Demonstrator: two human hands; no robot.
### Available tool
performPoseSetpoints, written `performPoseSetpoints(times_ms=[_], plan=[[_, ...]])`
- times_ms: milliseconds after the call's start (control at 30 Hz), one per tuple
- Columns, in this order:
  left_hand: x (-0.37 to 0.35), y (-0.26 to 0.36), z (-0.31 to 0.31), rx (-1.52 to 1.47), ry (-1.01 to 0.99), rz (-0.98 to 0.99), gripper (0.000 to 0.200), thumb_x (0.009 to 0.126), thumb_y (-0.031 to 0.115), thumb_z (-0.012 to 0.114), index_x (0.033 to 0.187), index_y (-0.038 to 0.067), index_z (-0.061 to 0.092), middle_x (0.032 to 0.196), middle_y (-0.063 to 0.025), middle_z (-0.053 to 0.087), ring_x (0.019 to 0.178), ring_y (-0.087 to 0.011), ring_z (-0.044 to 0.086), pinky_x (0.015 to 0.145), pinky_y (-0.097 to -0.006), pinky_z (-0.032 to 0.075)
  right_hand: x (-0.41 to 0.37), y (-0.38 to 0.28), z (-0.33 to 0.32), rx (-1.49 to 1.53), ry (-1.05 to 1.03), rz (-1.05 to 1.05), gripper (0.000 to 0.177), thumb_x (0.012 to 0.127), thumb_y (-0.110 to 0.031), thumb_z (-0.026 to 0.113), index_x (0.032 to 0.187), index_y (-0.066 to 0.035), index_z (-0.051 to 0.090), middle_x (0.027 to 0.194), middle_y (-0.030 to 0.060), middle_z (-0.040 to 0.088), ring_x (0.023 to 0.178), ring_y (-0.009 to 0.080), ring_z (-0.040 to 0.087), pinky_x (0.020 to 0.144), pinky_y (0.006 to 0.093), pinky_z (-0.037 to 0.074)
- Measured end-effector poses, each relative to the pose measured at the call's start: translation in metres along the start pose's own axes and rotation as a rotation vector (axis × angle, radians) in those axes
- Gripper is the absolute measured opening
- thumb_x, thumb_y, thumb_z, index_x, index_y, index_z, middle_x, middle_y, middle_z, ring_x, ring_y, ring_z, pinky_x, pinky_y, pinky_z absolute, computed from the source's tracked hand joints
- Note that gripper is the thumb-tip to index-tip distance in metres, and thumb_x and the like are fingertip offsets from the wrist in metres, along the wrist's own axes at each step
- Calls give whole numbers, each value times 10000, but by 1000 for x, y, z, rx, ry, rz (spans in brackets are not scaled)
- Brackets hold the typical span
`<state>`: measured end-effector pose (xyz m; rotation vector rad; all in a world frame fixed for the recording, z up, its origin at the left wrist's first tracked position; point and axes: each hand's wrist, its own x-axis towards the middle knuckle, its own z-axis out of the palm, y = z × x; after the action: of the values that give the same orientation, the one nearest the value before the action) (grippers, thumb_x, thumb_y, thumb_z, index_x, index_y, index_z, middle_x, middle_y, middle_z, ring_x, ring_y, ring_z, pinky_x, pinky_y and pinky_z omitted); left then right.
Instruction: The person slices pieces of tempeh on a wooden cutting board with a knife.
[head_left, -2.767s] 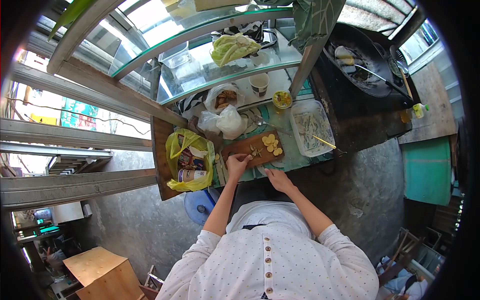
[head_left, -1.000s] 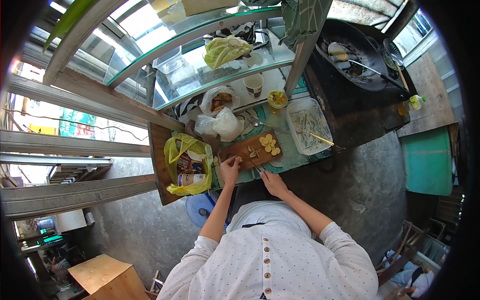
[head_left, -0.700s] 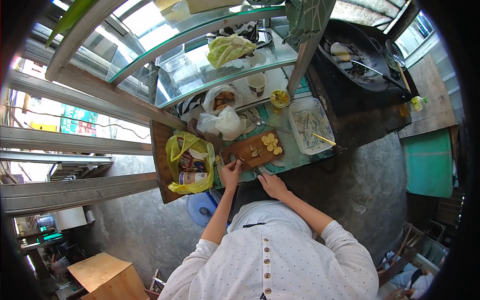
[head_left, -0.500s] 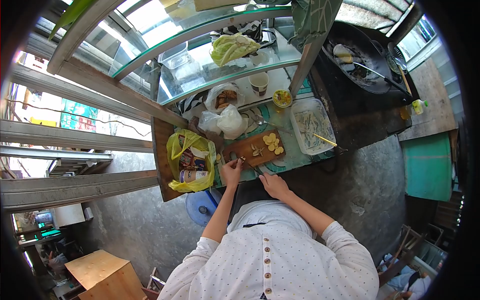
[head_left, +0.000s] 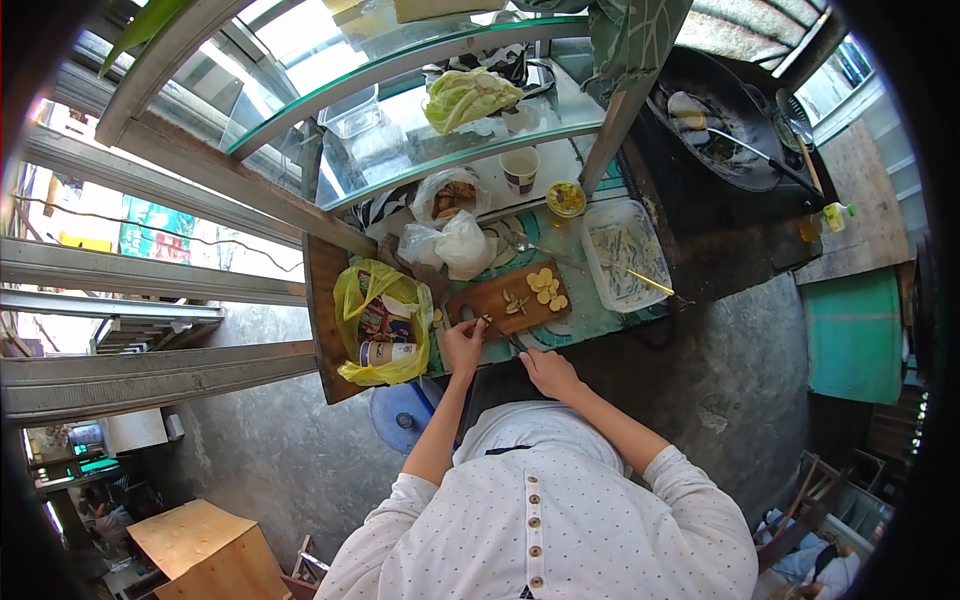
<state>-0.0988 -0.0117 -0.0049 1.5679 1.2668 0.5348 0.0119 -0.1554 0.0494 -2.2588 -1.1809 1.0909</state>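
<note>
My left hand (head_left: 462, 348) is at the lower left corner of a wooden cutting board (head_left: 487, 297). Its fingers pinch a small pale piece (head_left: 487, 318) that looks like a garlic clove. Closed around the handle of a knife (head_left: 514, 342) is my right hand (head_left: 551, 373), just off the board's near edge. The blade points up and left toward the pinched piece. On the board lie several round yellowish slices (head_left: 546, 287) at the right and a small heap of slim pale pieces (head_left: 515, 303) near the middle.
A yellow plastic bag (head_left: 348, 310) with packets stands left of the board. Behind it are white plastic bags (head_left: 462, 245), a paper cup (head_left: 519, 170) and a jar (head_left: 565, 199). A plastic tub (head_left: 625, 250) stands right; beyond is a wok (head_left: 720, 120). A glass case (head_left: 400, 150) overhangs the back.
</note>
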Motion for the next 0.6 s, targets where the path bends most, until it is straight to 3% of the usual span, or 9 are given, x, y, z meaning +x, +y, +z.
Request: performPoseSetpoints(times_ms=[133,233,400,600], plan=[[1,6,-3,199,-9,55,224,751,189,660,821,-23,670,666,-159,640,586,-196,629,547,-297,463,8,-2,2,1,71,-18,380,917,-344,344,869,-17,534,764,254,588,743,444,564,654,513,449],[3,10,-3,168,-27,45,245,767,184,656,853,-45,660,657,-119,649,573,-142,630,534,-256,477,15,-4,4,14,28,-9,392,918,-347,336,874,-11,534,802,262,585,781,444,557,682,512,443],[5,10,-5,180,-28,36,243,769,185,652,850,-44,661,648,-121,647,555,-143,629,527,-257,477,3,-9,-1,75,-3,38,418,921,-353,321,882,9,526,876,290,566,871,433,538,748,508,418],[5,13,-4,208,-37,47,248,761,194,659,843,-40,663,631,-121,642,548,-146,630,522,-263,475,20,-3,6,44,11,-10,403,921,-352,323,914,2,516,806,272,581,798,449,552,704,506,436]])
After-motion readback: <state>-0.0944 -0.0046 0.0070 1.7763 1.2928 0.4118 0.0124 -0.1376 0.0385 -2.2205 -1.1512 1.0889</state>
